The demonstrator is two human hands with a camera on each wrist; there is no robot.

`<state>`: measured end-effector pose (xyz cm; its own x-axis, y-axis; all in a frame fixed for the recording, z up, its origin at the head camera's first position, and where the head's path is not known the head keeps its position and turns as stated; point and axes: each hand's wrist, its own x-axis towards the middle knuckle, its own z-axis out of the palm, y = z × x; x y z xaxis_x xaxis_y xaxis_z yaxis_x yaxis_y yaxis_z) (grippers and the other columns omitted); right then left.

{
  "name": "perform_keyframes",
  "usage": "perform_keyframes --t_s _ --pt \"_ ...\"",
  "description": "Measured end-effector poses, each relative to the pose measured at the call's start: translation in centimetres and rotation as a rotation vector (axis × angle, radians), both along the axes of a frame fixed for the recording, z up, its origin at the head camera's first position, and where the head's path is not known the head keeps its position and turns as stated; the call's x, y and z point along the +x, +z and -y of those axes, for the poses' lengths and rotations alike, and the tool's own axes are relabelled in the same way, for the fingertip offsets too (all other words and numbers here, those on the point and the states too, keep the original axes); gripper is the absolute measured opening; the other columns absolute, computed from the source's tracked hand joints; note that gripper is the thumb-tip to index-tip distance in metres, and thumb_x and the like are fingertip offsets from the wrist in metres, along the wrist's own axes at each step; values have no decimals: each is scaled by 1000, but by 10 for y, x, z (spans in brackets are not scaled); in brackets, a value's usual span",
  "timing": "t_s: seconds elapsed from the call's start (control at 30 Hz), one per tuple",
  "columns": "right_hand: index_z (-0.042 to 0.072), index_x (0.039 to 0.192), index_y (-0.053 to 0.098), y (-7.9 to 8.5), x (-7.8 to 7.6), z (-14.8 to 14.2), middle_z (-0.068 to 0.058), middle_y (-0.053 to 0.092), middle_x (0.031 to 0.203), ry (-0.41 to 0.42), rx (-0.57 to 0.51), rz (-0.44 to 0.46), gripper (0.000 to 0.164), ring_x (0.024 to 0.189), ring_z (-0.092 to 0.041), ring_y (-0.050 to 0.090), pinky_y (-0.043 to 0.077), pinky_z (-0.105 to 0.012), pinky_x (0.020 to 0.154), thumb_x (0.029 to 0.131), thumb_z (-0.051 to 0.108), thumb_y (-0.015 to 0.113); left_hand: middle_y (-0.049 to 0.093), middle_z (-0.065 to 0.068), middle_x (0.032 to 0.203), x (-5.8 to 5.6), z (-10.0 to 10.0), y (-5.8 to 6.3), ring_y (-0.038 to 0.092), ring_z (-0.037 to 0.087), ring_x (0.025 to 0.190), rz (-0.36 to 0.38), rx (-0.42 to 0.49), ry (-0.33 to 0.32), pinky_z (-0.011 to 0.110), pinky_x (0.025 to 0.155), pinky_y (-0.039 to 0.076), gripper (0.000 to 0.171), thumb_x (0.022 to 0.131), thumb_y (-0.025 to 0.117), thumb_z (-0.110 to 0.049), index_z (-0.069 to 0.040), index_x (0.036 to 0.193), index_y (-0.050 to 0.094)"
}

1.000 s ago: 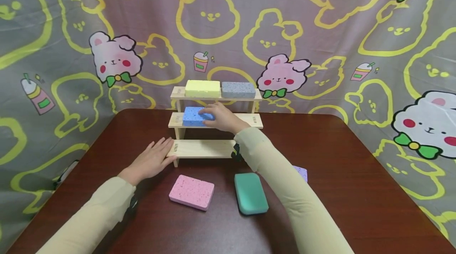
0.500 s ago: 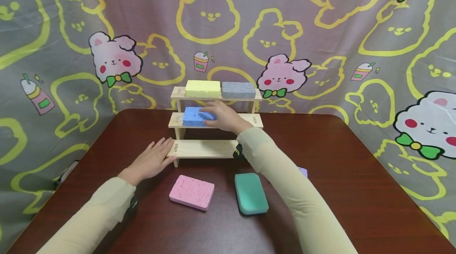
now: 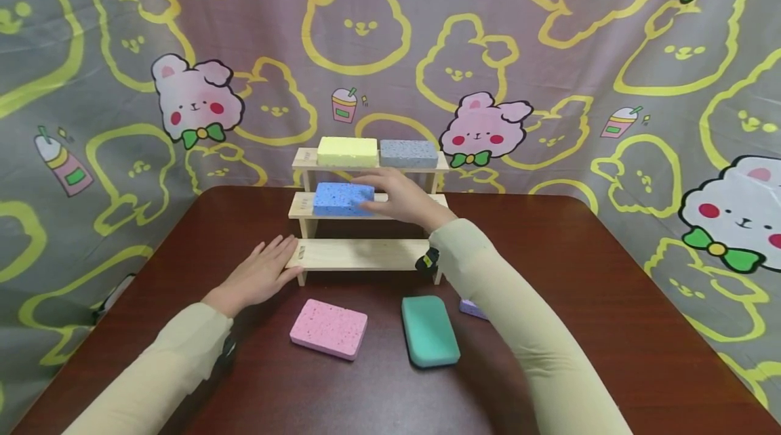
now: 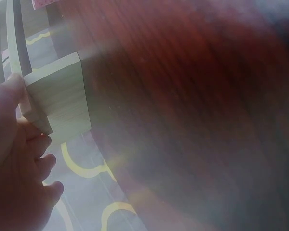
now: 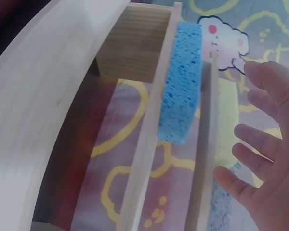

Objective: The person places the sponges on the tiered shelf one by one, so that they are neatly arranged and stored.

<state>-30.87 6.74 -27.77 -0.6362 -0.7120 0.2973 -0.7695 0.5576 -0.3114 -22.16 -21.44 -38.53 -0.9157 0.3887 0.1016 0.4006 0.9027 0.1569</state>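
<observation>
A blue sponge (image 3: 343, 199) lies on the left part of the middle step of a three-step wooden rack (image 3: 360, 254). My right hand (image 3: 405, 198) is just right of it, fingertips overlapping its right end in the head view. In the right wrist view, the right hand (image 5: 274, 144) has its fingers spread apart with nothing between them, and the blue sponge (image 5: 182, 82) stands apart from them. My left hand (image 3: 259, 271) rests against the left end of the lowest step, fingers extended. In the left wrist view its thumb (image 4: 13, 89) touches the board's edge.
On the top step sit a yellow sponge (image 3: 347, 152) and a grey sponge (image 3: 409, 154). A pink sponge (image 3: 328, 329) and a green sponge (image 3: 430, 331) lie on the dark table (image 3: 366, 398) in front. A purple sponge (image 3: 472, 308) is partly hidden by the right sleeve.
My right hand has come off the blue sponge and moved right, its fingers more open. The sponge stays on the middle step. The left hand has not moved.
</observation>
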Motion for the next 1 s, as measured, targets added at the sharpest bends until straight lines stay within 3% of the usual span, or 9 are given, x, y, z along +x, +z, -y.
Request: perform_keyframes --t_s 0.5,1.0 --pt "13 134 49 7 17 -44 -6 42 139 -28 -47 8 52 128 -23 34 28 -42 103 87 27 65 30 25 142 -2 0 -3 21 41 132 -10 0 -4 55 104 15 64 96 47 -34 8 139 29" --pt "15 134 50 0 34 -96 -9 43 137 -133 -93 49 54 128 -26 33 28 -48 102 85 31 67 30 25 142 -1 0 -2 21 42 132 -6 -1 0 56 104 15 64 95 47 -35 8 139 29"
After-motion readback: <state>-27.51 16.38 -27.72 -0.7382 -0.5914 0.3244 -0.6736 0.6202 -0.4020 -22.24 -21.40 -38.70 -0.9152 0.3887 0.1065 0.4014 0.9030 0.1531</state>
